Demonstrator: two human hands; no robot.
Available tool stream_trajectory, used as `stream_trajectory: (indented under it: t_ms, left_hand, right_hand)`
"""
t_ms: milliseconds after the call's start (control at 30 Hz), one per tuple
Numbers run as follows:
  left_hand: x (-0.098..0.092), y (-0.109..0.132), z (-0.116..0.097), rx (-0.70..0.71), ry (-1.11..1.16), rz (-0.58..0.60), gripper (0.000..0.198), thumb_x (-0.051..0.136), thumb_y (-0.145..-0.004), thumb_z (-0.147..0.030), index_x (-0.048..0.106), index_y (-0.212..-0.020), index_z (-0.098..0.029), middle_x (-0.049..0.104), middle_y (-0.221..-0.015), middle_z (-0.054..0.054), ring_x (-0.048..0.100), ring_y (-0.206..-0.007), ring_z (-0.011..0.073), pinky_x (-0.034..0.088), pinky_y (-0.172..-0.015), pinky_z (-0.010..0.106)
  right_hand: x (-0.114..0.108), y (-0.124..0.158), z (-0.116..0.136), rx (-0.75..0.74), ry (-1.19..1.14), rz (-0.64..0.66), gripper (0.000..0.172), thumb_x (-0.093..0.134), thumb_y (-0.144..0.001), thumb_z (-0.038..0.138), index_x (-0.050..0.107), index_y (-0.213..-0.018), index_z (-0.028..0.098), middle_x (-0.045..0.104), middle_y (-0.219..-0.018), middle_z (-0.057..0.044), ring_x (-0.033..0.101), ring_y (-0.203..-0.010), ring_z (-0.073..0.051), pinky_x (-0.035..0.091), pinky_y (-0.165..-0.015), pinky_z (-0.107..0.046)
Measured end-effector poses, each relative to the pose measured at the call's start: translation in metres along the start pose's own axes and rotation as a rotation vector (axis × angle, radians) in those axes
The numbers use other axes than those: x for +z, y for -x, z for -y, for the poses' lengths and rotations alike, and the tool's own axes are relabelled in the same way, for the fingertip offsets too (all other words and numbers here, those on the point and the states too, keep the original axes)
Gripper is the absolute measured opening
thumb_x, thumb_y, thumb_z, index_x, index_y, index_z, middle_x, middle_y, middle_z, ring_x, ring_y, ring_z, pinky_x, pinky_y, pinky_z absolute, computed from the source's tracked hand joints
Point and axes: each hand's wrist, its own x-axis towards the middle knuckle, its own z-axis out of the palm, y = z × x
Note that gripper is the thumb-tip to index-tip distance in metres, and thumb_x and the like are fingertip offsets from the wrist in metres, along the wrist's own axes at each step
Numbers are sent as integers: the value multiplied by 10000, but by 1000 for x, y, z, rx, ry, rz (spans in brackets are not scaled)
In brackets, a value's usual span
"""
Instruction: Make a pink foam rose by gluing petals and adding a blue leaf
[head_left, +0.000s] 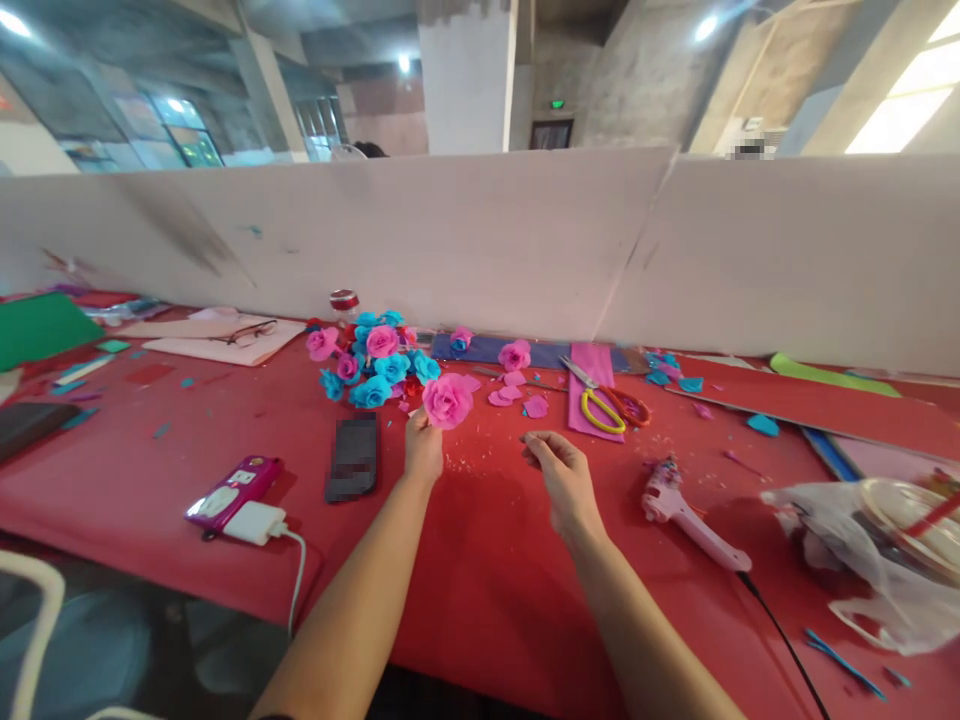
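My left hand (424, 450) is closed beneath a pink paper rose (448, 401), gripping it from below; its stem is hidden by the fingers. To the right, apart from the rose, my right hand (559, 470) is held above the red table with thumb and fingertips pinched together. Whatever those fingertips hold, if anything, is too small to make out. Behind my left hand is a bunch of blue, pink and red paper flowers (391, 369). Loose pink petals (505, 396) lie between the hands, further back, near another pink rose (514, 354).
Yellow-handled scissors (602, 412) rest on pink paper (592, 362). A pink glue gun (694, 525) with a black cord lies right of my right hand, near a plastic bag (855, 570). At left are a phone (354, 458) and a power strip (234, 492). A white partition (375, 230) stands behind.
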Motion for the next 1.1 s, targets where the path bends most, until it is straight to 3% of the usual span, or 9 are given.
stream_trajectory:
  t_ms: [267,400,500,633,833,1000,1100]
  left_hand:
    - [-14,-12,7,0,16,-62,196,716,-562,-238,705,-749,-184,699,-781,14,610,-807,173,466,-799,301]
    - [-13,-14,3,27,35,-31,236,707,-605,-288,720,-823,-197,714,-898,50,619,-895,196,457,-847,319]
    - [-10,-11,-3,10,2,-6,222,709,-609,-288,719,-813,-202,712,-875,49,613,-898,200,457,-827,309]
    - [3,9,-6,-45,-61,62,152,704,-606,-275,695,-730,-187,677,-723,13,592,-809,181,451,-757,283]
    - [28,56,-5,-192,-79,324,118,700,-605,-229,662,-694,-161,633,-649,-32,552,-717,130,423,-741,247]
    - [34,74,-9,-214,-114,383,64,684,-627,-223,645,-622,-173,606,-590,-33,544,-690,139,422,-707,250]
    - [32,75,-13,-130,-153,393,75,671,-642,-208,629,-583,-188,603,-592,-30,540,-670,142,423,-681,244]
  right_hand:
    - [1,-2,-8,27,83,0,205,642,-647,359,656,-695,160,585,-597,5,511,-606,-129,382,-593,-248]
    - [1,-4,-12,5,125,6,213,626,-651,363,653,-705,159,582,-605,1,517,-601,-134,382,-586,-250]
    - [0,-5,-16,-17,176,8,227,599,-683,372,657,-732,158,595,-622,-12,525,-607,-142,386,-589,-256]
    - [0,-5,-22,-99,269,24,222,563,-727,360,661,-779,168,632,-683,-35,555,-651,-163,420,-627,-276]
    - [-1,-5,-22,-326,550,-3,182,567,-700,210,674,-847,202,652,-826,-32,536,-598,-131,431,-606,-261]
    - [0,-4,-22,-385,614,37,125,545,-672,122,648,-683,190,607,-696,-2,536,-610,-131,404,-595,-233]
    - [-1,-3,-17,-405,580,24,164,500,-647,85,619,-602,189,589,-665,-2,525,-626,-136,394,-602,-234]
